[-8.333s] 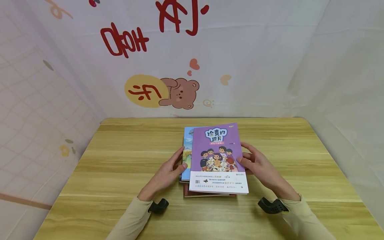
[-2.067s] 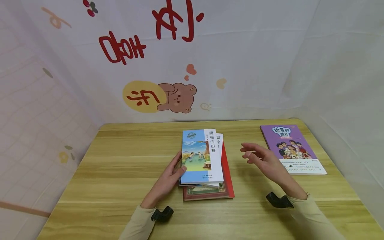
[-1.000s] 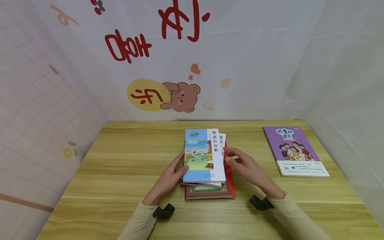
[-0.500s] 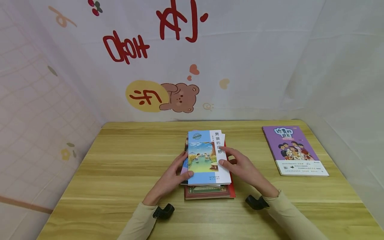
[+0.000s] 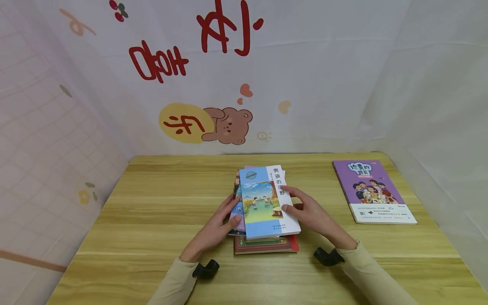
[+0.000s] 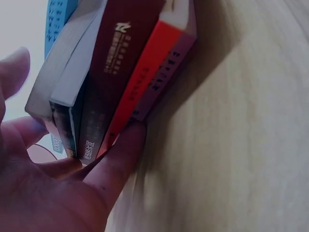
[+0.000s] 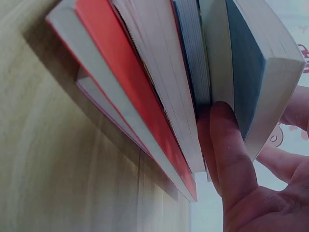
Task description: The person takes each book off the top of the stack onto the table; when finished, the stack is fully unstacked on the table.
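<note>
A blue-and-white children's book (image 5: 259, 212) with a pond picture lies turned on top of a stack of several books. My right hand (image 5: 314, 216) pinches its right edge, thumb on the cover. In the right wrist view, fingertips (image 7: 224, 118) reach beneath this top book (image 7: 248, 72). My left hand (image 5: 211, 233) rests along the stack's left side. The left wrist view shows its fingers (image 6: 116, 164) against the lower spines (image 6: 116, 63), thumb apart from them. A pinkish-blue book (image 5: 238, 212) shows under the top one at left. A brown-red book (image 5: 263, 246) sticks out lower at the front.
A purple book (image 5: 373, 195) with cartoon children lies flat at the table's right. The wooden table (image 5: 164, 199) ends at a white printed cloth (image 5: 324, 76) behind, with cloth at both sides. A black band (image 5: 206, 269) is on each wrist.
The purple book has gone from the stack to the right of the table. My right hand has come back to the stack; the blue-and-white book has shifted right and turned, baring the pinkish-blue one.
</note>
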Demonstrator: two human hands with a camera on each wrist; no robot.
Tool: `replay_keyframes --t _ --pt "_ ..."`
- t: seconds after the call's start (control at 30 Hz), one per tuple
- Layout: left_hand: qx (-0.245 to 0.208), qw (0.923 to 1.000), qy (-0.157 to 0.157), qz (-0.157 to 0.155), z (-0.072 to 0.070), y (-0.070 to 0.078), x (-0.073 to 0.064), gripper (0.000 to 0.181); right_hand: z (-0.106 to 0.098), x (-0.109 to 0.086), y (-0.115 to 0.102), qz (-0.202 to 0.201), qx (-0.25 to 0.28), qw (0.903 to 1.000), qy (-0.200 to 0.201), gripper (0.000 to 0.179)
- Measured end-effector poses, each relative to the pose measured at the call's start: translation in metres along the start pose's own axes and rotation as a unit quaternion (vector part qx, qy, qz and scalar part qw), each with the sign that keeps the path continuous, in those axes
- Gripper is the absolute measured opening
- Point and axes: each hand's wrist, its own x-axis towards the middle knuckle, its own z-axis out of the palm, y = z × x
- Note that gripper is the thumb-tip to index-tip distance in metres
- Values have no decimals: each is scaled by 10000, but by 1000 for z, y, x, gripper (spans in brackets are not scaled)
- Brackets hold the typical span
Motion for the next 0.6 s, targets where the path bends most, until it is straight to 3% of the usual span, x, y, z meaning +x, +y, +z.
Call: replay_keyframes --t 0.3,0.6 --pt "-175 9998 18 -72 0 -4 0 65 -6 -1 5 -12 257 9993 -261 64" --pt "-322 9993 97 -131 2 -5 -1 65 -12 -6 7 -8 238 9995 -213 63"
